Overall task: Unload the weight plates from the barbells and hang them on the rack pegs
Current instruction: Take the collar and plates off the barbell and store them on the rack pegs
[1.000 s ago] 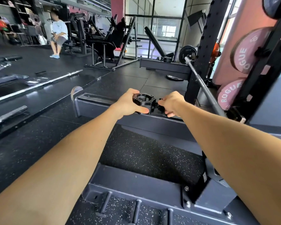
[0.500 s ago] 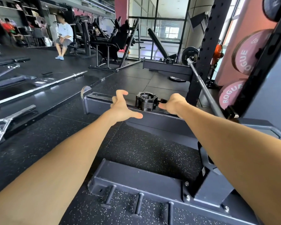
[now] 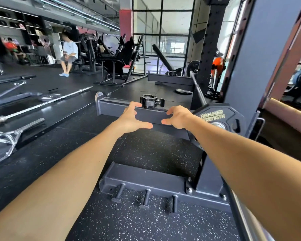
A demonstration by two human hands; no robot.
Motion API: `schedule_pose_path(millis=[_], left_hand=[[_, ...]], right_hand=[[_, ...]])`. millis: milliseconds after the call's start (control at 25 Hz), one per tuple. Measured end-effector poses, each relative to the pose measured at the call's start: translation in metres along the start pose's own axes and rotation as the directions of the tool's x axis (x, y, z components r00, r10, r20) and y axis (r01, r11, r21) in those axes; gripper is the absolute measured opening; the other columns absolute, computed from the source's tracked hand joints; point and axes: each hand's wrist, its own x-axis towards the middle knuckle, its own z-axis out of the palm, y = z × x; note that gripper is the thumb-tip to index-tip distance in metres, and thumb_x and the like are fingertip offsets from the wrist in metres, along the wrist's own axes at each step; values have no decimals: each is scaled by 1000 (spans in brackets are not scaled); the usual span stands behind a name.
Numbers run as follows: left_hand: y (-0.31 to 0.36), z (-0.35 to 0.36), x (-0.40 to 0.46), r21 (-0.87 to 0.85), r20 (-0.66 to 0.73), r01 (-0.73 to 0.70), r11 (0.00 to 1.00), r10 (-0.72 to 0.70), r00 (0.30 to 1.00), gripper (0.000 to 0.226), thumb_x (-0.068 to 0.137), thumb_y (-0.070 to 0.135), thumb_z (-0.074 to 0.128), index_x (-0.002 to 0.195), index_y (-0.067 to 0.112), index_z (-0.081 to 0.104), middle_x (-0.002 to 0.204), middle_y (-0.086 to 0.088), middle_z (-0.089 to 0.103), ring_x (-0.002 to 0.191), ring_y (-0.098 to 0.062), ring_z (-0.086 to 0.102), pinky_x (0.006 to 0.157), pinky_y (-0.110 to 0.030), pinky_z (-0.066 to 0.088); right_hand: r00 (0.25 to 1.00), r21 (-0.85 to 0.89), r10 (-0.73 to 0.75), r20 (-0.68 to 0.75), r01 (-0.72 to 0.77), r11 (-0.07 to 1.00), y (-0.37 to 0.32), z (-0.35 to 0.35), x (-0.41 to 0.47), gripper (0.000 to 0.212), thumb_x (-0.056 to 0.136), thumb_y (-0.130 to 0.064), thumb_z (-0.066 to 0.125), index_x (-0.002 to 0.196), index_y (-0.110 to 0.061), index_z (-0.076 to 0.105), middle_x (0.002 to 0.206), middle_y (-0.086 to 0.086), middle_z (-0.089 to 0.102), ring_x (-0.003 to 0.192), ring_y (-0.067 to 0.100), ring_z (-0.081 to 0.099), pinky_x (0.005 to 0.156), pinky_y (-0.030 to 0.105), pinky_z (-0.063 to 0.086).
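Nearest: speckled rubber floor [image 3: 129,223], then low rack base beam [image 3: 146,180] with three short pegs [image 3: 145,199] sticking out toward camera. Both forearms stretched forward over it. Left hand [image 3: 131,119] spread wide, thumb out to the right, fingertips at the edge of grey crossbeam [image 3: 115,108]; holding nothing. Right hand [image 3: 178,117] also loose and spread, thumb pointing left, gripping nothing; contact with beam possible but hard to judge from this angle. Black barbell collar [image 3: 151,101] sitting on top of crossbeam, between and just beyond the two hands, apart from both. Black weight plate [image 3: 221,119] marked HAMMER STRENGTH just right of right wrist, on barbell [image 3: 197,87] slanting away. Beyond: black rack upright [image 3: 209,54], bare bar [image 3: 42,106] on floor at left, seated person [image 3: 69,54] far back.
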Motion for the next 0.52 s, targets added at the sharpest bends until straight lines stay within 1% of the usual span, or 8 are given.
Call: schedule_pose_path(millis=[120,240,320,360,440,520], left_hand=[[22,14,-40,5,37,-32,999,32,999,81,76,34,82,139,32,31,145,-6,34,113,-18,42,86,-32,37],[48,34,-59,4,80,-64,998,63,995,82,76,36,81,140,32,32,147,-7,34,114,-19,43,86,-32,36],[69,55,-67,-5,121,-92,996,92,988,81,77,37,81,141,32,32,149,-7,34,113,-19,43,85,-33,37],[78,66,-69,-11,141,-105,994,106,984,80,78,35,80,142,31,31,149,-8,33,114,-20,43,84,-32,37],[93,87,-69,-15,164,-120,993,120,979,81,79,32,80,143,28,30,150,-10,33,125,-24,44,85,-33,37],[100,105,-62,-1,156,-117,993,115,981,82,80,29,79,144,24,27,147,-10,36,129,-27,43,89,-34,39]], right_hand=[[999,55,0,-33,2,998,15,-7,-50,59,93,-38,60,143,-11,44,141,9,49,126,29,50,99,32,41],[995,99,50,-91,-41,994,44,-18,-87,57,91,-37,63,139,-10,47,137,10,53,123,29,52,98,32,42],[984,91,101,-146,-88,992,72,-30,-110,53,90,-35,64,135,-9,52,135,10,55,121,28,53,99,31,43],[976,88,134,-173,-121,989,87,-36,-119,51,90,-34,64,132,-8,54,133,11,57,119,29,55,97,32,45],[959,91,193,-208,-177,980,117,-48,-133,49,90,-34,64,127,-4,57,127,14,61,113,31,59,95,35,48],[943,119,237,-235,-215,969,142,-55,-139,50,91,-35,64,126,0,57,125,17,61,111,33,60,92,36,48]])
